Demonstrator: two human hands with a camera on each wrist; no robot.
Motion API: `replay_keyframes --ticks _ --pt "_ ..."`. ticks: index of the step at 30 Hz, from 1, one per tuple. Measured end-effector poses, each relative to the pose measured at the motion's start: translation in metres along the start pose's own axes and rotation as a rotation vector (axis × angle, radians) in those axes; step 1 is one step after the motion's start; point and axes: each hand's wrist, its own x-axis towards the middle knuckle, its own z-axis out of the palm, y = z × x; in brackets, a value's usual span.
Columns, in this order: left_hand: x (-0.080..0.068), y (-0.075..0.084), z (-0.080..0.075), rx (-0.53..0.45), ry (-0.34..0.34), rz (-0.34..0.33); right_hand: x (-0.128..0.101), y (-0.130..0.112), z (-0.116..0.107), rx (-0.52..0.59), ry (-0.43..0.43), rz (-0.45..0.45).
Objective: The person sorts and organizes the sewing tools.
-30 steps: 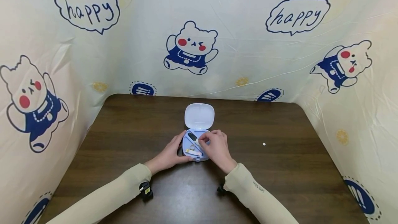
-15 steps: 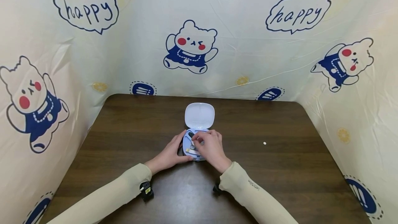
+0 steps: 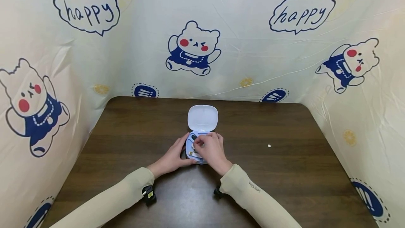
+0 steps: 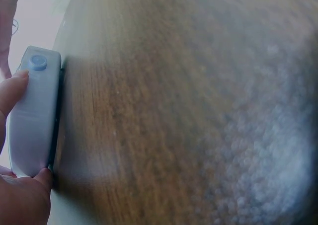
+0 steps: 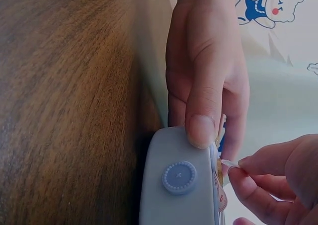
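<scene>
Gripping blue case (image 3: 193, 149) w/ left hand (image 3: 172, 157), right hand (image 3: 211, 149) fingers pinching small white bit, white speck (image 3: 269, 146) well apart on table (image 3: 284, 178).

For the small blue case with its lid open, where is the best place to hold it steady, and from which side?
Probably by the low base, across its outer side walls, coming from the left as the left hand does: thumb on the near rounded corner by the button, fingers on the far side. The blue case lies flat, the hinged lid stands open behind, and the right hand works inside from above, so that keeps the tray free.
</scene>
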Motion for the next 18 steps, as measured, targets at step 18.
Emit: replay_keyframes --ticks 18 --pt "0.001 -0.002 0.001 0.015 0.011 0.001 0.004 0.037 -0.013 0.032 0.098 0.113"
